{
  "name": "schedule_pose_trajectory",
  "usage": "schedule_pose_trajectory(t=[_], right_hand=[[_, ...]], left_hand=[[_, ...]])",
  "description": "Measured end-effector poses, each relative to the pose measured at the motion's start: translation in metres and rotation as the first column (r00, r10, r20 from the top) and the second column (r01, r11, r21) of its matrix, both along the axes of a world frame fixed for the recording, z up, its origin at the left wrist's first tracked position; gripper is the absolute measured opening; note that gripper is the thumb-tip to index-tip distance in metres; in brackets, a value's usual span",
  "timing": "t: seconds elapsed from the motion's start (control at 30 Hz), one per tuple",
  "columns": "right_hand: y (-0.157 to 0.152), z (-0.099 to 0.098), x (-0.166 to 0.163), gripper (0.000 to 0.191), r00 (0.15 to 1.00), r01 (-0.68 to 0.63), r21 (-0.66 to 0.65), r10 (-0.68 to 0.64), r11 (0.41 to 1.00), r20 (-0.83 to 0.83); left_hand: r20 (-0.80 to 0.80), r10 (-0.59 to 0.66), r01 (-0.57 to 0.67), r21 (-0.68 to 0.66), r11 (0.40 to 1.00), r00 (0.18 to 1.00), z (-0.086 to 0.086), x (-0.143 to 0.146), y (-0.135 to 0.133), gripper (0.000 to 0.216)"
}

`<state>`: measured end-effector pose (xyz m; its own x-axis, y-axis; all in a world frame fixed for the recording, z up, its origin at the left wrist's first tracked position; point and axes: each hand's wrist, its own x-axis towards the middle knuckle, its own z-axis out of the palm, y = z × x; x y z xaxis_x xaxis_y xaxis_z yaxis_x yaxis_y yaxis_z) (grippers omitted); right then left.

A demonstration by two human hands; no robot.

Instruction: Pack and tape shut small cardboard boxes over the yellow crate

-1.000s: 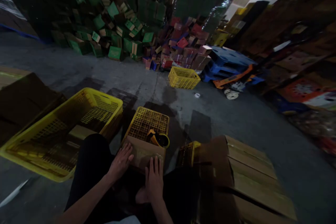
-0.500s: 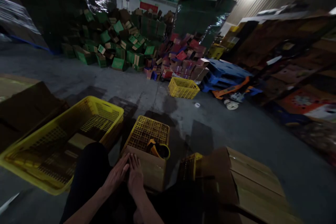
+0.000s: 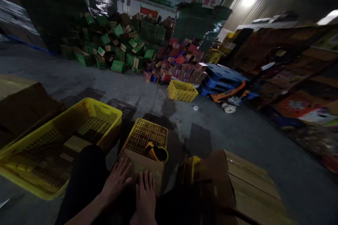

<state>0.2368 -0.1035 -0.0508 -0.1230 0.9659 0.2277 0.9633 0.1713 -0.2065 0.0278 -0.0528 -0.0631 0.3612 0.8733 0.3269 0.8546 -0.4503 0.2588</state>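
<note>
Both palms are down on a brown cardboard box (image 3: 142, 164) in front of my knees. My left hand (image 3: 118, 177) lies at its left side with the fingers stretched out. To the right, my right hand (image 3: 146, 191) rests on the near part of the box, fingers straight and slightly spread. Behind the box is an upturned yellow crate (image 3: 146, 132) with a grid surface. On that crate sits a yellow and black tape dispenser (image 3: 155, 153), touching or close to the box's far edge; I cannot tell which.
At left stands a large yellow basket (image 3: 116, 112) with a small carton (image 3: 76, 144) inside. A big cardboard box (image 3: 253, 186) is at right. Farther off are a yellow crate (image 3: 182, 91), blue pallets (image 3: 224, 72), an orange pallet jack (image 3: 229, 93) and heaped green boxes (image 3: 117, 66).
My hands were close together at the box's left edge. The right hand has moved right and nearer to me across the box, so the hands are now apart. The view has shifted slightly.
</note>
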Motion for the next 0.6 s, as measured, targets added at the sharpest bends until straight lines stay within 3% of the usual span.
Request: schedule_pose_trajectory(t=[0.17,0.3,0.47,0.6], right_hand=[[0.008,0.003,-0.003,0.049,0.997,-0.057,-0.019,0.056,0.998,-0.050],[0.008,0.008,0.019,0.049,0.998,-0.052,-0.025,0.051,0.998,-0.028],[-0.008,0.004,0.048,0.054,1.000,0.028,0.009,-0.028,1.000,0.007],[-0.017,-0.003,0.051,0.059,0.994,0.107,0.030,-0.106,0.994,-0.033]], left_hand=[[-0.015,-0.126,0.126,-0.027,0.992,0.992,0.012,0.037,-0.004,0.049],[0.042,-0.185,0.187,-0.050,0.981,0.982,0.009,0.032,-0.005,0.054],[0.109,-0.048,0.055,-0.061,0.997,0.993,-0.003,-0.007,-0.008,0.060],[0.161,0.045,-0.031,-0.091,0.995,0.986,-0.005,-0.015,-0.011,0.056]])
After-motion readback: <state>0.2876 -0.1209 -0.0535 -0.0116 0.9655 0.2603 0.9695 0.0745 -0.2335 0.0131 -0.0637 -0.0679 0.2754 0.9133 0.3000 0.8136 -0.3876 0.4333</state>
